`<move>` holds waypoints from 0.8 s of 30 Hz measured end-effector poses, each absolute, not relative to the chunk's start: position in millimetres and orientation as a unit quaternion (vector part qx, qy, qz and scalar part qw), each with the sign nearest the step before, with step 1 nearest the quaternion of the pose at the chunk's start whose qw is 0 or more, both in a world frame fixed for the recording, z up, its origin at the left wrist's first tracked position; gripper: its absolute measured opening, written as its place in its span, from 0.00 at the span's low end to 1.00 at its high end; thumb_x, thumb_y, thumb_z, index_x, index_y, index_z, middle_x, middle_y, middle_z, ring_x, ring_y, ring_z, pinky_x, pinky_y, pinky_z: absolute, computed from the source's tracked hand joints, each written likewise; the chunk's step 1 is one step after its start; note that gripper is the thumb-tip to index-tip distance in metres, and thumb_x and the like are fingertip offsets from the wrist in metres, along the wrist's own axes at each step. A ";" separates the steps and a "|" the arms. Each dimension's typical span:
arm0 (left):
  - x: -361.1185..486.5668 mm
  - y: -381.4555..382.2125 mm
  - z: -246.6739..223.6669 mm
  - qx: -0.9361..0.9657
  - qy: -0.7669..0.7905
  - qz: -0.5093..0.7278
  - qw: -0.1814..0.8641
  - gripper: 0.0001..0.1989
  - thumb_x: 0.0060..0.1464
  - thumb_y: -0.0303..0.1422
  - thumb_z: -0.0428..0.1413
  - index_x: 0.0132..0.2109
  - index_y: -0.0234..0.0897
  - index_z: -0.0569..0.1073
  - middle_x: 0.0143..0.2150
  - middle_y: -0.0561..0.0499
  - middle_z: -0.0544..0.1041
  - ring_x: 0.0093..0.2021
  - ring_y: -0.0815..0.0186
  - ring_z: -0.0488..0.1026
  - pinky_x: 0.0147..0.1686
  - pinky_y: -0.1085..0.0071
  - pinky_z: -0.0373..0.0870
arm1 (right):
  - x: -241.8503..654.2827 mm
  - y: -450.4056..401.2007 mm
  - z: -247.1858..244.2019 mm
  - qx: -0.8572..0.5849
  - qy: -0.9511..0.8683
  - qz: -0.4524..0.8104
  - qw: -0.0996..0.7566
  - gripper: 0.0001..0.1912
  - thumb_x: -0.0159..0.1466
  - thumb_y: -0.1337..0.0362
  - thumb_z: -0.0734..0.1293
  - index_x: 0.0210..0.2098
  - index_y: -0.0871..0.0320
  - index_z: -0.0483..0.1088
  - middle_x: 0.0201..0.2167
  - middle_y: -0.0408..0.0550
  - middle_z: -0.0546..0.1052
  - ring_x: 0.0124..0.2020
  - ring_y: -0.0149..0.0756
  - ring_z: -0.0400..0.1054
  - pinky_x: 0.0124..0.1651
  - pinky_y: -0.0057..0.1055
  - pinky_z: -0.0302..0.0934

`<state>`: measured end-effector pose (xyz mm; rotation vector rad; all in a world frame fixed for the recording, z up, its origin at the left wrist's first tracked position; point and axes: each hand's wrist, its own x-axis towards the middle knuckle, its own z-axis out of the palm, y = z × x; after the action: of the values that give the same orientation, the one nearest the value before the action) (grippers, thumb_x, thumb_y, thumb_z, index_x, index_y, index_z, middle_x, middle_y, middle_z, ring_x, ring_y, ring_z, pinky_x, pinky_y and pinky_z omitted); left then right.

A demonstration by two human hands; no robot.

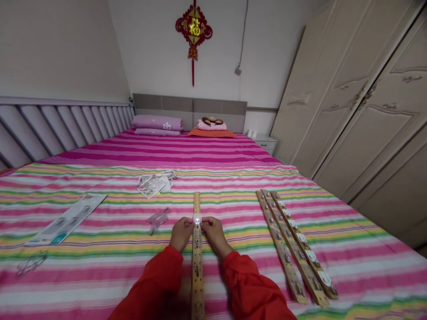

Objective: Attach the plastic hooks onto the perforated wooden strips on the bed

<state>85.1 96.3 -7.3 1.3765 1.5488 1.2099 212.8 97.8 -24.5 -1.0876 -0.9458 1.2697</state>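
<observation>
A long narrow wooden strip (197, 255) with rows of small holes lies lengthwise before me, and several small metal fittings are set along its nearer part. Over its far half, a small whitish piece with a round silvery centre (197, 221) is stretched between my fingertips. My left hand (182, 233) pinches its left edge, and my right hand (214, 233) pinches the right one. Its exact kind is too small to make out. To the left of my left hand lies a crumpled clear plastic bag (158, 219).
Three similar wooden strips (293, 238) with metal and white fittings lie at the right. Small packets (155, 183) lie farther back. At the left are a long packaged card (68, 219) and a thin wire-like item (32, 263). Everything rests on a striped bedspread (110, 275); a wardrobe (360, 111) stands right.
</observation>
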 end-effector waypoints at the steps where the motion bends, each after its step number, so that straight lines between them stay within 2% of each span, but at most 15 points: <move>1: 85.2 96.2 -7.9 0.536 0.600 0.469 0.364 0.06 0.36 0.35 0.55 0.25 0.37 0.71 0.23 0.52 0.75 0.27 0.63 0.73 0.30 0.69 0.67 | 212.7 98.1 -25.5 -0.465 -0.403 0.540 0.575 0.08 0.42 0.66 0.67 0.23 0.61 0.74 0.15 0.39 0.71 0.17 0.28 0.61 0.23 0.25 0.55; 10: 85.0 95.3 -13.8 0.535 0.600 0.464 0.372 0.09 0.37 0.38 0.56 0.26 0.37 0.70 0.24 0.50 0.75 0.27 0.63 0.72 0.30 0.68 0.67 | 211.3 98.8 -29.3 -0.465 -0.408 0.530 0.580 0.07 0.43 0.67 0.67 0.24 0.59 0.72 0.13 0.37 0.69 0.18 0.28 0.60 0.23 0.25 0.55; 15: 87.7 93.7 -17.5 0.524 0.583 0.500 0.369 0.10 0.38 0.38 0.56 0.28 0.37 0.69 0.23 0.53 0.72 0.26 0.65 0.71 0.30 0.69 0.67 | 211.2 99.4 -33.9 -0.471 -0.408 0.516 0.588 0.07 0.43 0.67 0.68 0.25 0.60 0.72 0.14 0.36 0.67 0.17 0.27 0.58 0.22 0.25 0.54; 19: 87.7 89.4 -19.8 0.537 0.548 0.510 0.389 0.15 0.42 0.41 0.57 0.35 0.36 0.73 0.28 0.52 0.74 0.28 0.66 0.71 0.31 0.70 0.68 | 213.9 99.2 -36.3 -0.465 -0.431 0.509 0.582 0.19 0.45 0.68 0.68 0.39 0.60 0.75 0.14 0.33 0.65 0.17 0.27 0.56 0.24 0.25 0.55; 21: 85.8 87.9 -20.8 0.552 0.540 0.501 0.392 0.18 0.43 0.41 0.56 0.40 0.35 0.76 0.31 0.50 0.75 0.31 0.64 0.72 0.34 0.68 0.69 | 215.8 98.0 -35.3 -0.457 -0.469 0.502 0.565 0.23 0.48 0.67 0.67 0.45 0.59 0.74 0.18 0.36 0.69 0.21 0.30 0.60 0.27 0.28 0.59; 24: 82.2 86.9 -20.5 0.592 0.536 0.481 0.360 0.20 0.46 0.42 0.55 0.44 0.37 0.77 0.34 0.49 0.75 0.36 0.62 0.72 0.41 0.66 0.69 | 218.3 95.3 -31.5 -0.460 -0.559 0.443 0.528 0.19 0.53 0.66 0.64 0.44 0.55 0.76 0.28 0.44 0.76 0.32 0.37 0.68 0.39 0.33 0.63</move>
<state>82.2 86.9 -20.5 1.5271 1.3825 1.2400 218.3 95.3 -31.5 -1.0991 -1.3357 1.0592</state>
